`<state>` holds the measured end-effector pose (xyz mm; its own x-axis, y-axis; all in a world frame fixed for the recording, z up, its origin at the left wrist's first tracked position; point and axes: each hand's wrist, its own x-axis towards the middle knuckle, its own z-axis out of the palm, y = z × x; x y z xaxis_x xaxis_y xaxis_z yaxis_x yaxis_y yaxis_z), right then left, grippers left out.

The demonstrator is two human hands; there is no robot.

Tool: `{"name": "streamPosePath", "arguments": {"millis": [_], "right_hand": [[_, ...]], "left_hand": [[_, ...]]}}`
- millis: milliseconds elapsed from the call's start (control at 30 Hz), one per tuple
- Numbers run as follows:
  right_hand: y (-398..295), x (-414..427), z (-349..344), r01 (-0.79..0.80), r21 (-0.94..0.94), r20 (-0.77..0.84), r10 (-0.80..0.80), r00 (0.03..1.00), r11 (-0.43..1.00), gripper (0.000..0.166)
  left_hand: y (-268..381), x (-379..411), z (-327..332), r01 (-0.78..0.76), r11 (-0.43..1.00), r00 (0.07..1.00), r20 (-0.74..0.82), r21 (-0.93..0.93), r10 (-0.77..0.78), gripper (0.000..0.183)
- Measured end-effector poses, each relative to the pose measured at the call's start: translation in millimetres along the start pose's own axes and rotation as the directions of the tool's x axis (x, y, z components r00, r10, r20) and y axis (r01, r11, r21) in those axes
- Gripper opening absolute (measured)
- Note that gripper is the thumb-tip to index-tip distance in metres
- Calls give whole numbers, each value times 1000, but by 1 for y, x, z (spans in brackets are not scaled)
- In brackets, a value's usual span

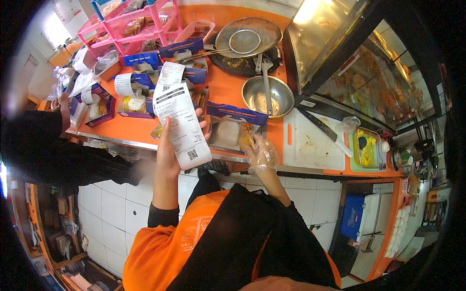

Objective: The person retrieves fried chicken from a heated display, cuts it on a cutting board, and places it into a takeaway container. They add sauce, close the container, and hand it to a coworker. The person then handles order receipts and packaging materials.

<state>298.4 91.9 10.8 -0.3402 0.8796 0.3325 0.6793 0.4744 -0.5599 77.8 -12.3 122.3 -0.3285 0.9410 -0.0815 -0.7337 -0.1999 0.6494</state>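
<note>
My left hand is bare and holds a long printed paper receipt, which bears writing and a square code. The strip covers part of the boxes behind it. A clear plastic glove covers my right hand, whose fingers are around a piece of fried chicken. That piece is at the right side of an open cardboard food box, beside a white block of what looks like wrapped rice. The box's blue printed lid stands raised at the back.
An orange counter carries more open food boxes, a steel bowl with a spatula, and a mesh strainer. Right are a cutting board, a knife and a glass display cabinet. Another person's dark sleeve is at left.
</note>
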Motion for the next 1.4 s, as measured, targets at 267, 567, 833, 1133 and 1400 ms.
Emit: {"name": "streamPosePath", "arguments": {"millis": [267,567,833,1133,1400], "right_hand": [[-26,12,6,-162,-15,134,163,977,987,26],[9,9,25,-64,-453,78,111,991,889,20],[-28,5,5,-73,-374,124,128,984,925,27],[14,-5,94,-314,378,-54,360,931,871,40],[50,-68,-37,-389,382,-103,457,884,838,40]], "left_hand": [[-11,5,7,48,999,995,92,-12,-47,68],[-13,51,20,197,980,974,112,22,-199,53],[-37,103,17,-384,383,914,287,840,287,49],[-58,113,6,-464,-375,747,582,803,322,25],[-75,122,31,-516,-507,602,713,691,359,30]]}}
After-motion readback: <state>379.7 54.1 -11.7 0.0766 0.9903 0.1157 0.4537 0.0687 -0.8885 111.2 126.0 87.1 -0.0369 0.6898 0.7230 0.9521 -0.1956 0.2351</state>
